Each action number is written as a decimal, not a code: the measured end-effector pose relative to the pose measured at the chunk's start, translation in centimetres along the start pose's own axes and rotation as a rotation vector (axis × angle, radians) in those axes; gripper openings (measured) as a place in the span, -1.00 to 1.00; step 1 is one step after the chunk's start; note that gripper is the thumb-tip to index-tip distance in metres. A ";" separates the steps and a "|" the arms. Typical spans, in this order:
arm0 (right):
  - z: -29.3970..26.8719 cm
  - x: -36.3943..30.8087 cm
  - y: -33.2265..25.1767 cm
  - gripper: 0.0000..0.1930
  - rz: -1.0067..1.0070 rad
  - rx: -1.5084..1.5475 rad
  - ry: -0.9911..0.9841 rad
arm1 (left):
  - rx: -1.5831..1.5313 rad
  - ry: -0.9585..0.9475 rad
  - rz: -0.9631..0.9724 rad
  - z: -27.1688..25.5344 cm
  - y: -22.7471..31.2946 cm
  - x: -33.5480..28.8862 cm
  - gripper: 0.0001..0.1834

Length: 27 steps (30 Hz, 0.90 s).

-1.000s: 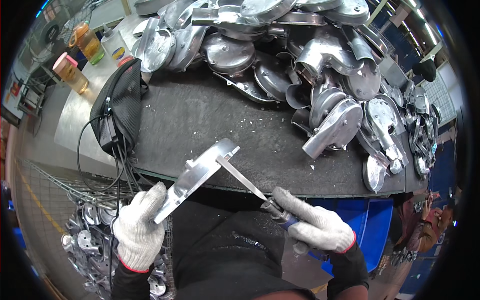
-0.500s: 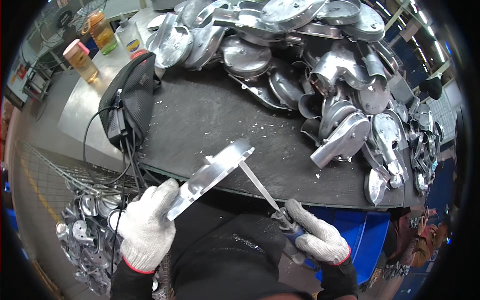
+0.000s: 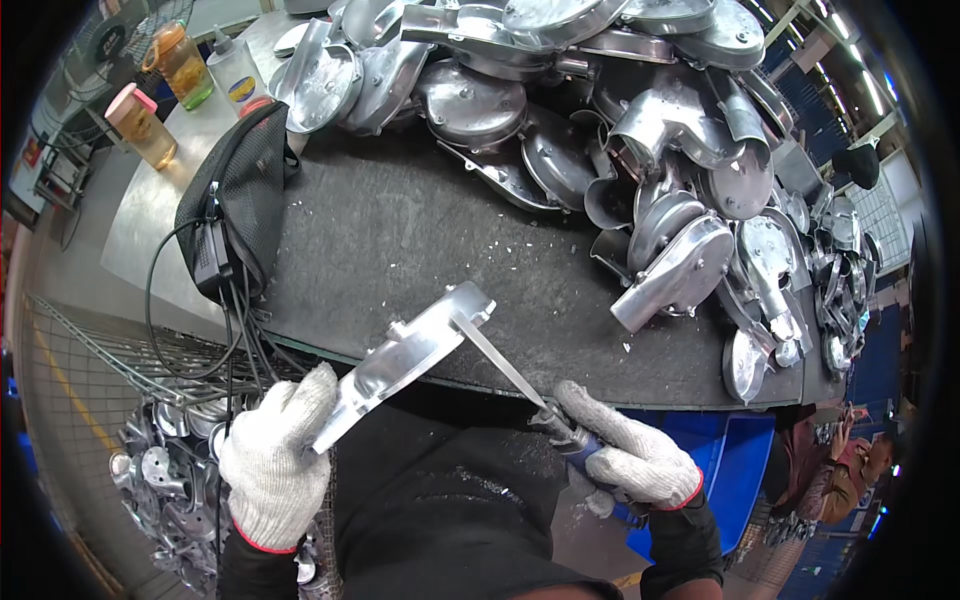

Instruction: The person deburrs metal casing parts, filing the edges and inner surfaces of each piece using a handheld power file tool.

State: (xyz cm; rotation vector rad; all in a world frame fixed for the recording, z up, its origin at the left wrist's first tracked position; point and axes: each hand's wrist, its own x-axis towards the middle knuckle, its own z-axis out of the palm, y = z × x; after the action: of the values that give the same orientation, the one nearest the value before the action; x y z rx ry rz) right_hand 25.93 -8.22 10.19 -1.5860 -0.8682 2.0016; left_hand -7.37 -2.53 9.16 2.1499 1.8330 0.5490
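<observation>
My gloved left hand [image 3: 280, 455] grips the lower end of a silvery metal casting [image 3: 405, 352], thumb on top. The casting slants up to the right, over the front edge of the worktable, and its hollow side partly shows. In my gloved right hand [image 3: 635, 450] is a tool with a blue body and a long, flat, file-like blade [image 3: 500, 362]. Its fingers wrap round the body. The blade's tip touches the casting near its upper right end. Both gloves are white knit with red cuffs.
Shiny castings [image 3: 590, 150] are heaped along the back and right of the dark worktable [image 3: 390, 230]. A black mesh bag [image 3: 240, 190] with cables lies at left, near several bottles [image 3: 180, 65]. A wire basket of metal parts [image 3: 170, 470] stands lower left; a blue bin [image 3: 715, 480] lower right.
The casting has tilted, showing more of its hollow side. The blade's tip now lies across its rim instead of under the far end. The whole view has shifted slightly.
</observation>
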 end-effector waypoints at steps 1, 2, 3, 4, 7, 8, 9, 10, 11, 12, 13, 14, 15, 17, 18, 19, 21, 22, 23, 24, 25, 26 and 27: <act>0.0 -0.1 0.2 -0.19 -0.009 -0.008 -0.025 | 0.027 -0.010 0.002 -0.1 0.1 0.0 -0.63; 0.0 -0.1 0.3 -0.18 -0.018 0.043 -0.048 | 0.078 -0.026 -0.008 -0.1 0.3 0.0 -0.62; 0.0 -0.1 0.4 -0.18 -0.024 0.068 -0.062 | 0.057 -0.022 0.001 -0.2 0.4 0.0 -0.62; 0.1 -0.1 0.5 -0.18 -0.029 0.094 -0.076 | 0.053 -0.022 0.003 -0.2 0.5 0.0 -0.62; 0.3 -0.1 0.6 -0.17 -0.014 0.037 -0.049 | 0.063 -0.027 0.019 -0.5 0.9 0.1 -0.60; 0.4 -0.2 0.7 -0.18 -0.037 -0.022 -0.015 | 0.077 -0.041 0.013 -0.5 1.1 0.0 -0.59; 0.5 -0.3 0.7 -0.19 -0.076 -0.043 0.013 | 0.107 -0.050 0.000 -0.6 1.3 -0.1 -0.57; 0.7 -0.4 0.8 -0.21 -0.214 -0.290 -0.013 | 0.073 -0.030 -0.014 -0.5 1.4 -0.1 -0.55; 0.8 -0.6 0.9 -0.22 -0.293 -0.423 -0.015 | 0.053 -0.015 -0.006 -0.5 1.5 -0.2 -0.55; 1.1 -0.6 1.1 -0.24 -0.402 -0.544 -0.017 | 0.090 -0.011 -0.018 -0.3 1.8 -0.3 -0.55; 1.3 -0.9 1.2 -0.24 -0.420 -0.623 -0.012 | 0.134 -0.008 -0.017 -0.2 2.0 -0.5 -0.55; 1.7 -1.0 1.4 -0.24 -0.362 -0.580 -0.038 | 0.141 -0.020 0.065 -0.2 1.9 -0.3 -0.45; 2.0 -1.2 1.5 -0.25 -0.253 -0.576 -0.014 | 0.138 -0.026 0.067 -0.1 2.0 -0.3 -0.45; 2.8 -0.9 1.7 -0.25 -0.377 -0.738 -0.046 | 0.142 0.031 0.076 0.0 2.1 -0.3 -0.46; 3.1 -0.7 1.7 -0.27 -0.518 -0.767 -0.032 | 0.137 0.030 0.077 0.1 2.1 -0.2 -0.46; 3.3 -0.5 1.6 -0.27 -0.511 -0.758 -0.030 | 0.150 0.017 0.075 0.1 2.1 -0.2 -0.46; 3.6 0.0 1.2 -0.27 -0.431 -0.742 -0.068 | 0.163 0.003 0.059 0.0 2.1 -0.1 -0.47; 3.7 0.2 0.8 -0.28 -0.393 -0.741 -0.075 | 0.134 0.001 0.055 0.0 2.0 -0.1 -0.48; 3.7 0.4 0.5 -0.28 -0.442 -0.724 -0.084 | 0.130 0.004 0.060 -0.1 2.0 0.0 -0.50; 3.6 0.5 0.1 -0.27 -0.207 -0.635 -0.123 | 0.104 0.000 0.043 -0.1 1.9 0.1 -0.50; 3.7 0.6 -0.2 -0.26 0.042 -0.524 -0.145 | 0.102 -0.003 0.053 -0.2 1.7 0.2 -0.50; 3.8 0.8 -0.4 -0.26 0.031 -0.546 -0.160 | 0.099 -0.004 0.063 -0.2 1.7 0.4 -0.51; 3.8 0.9 -0.5 -0.26 0.006 -0.495 -0.186 | 0.098 -0.005 0.059 -0.3 1.7 0.4 -0.51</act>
State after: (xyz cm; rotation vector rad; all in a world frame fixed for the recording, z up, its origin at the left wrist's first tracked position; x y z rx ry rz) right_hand 22.00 -8.02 10.46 -1.6596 -1.5270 2.0673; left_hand -5.93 -2.42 10.20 2.2732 1.8344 0.4749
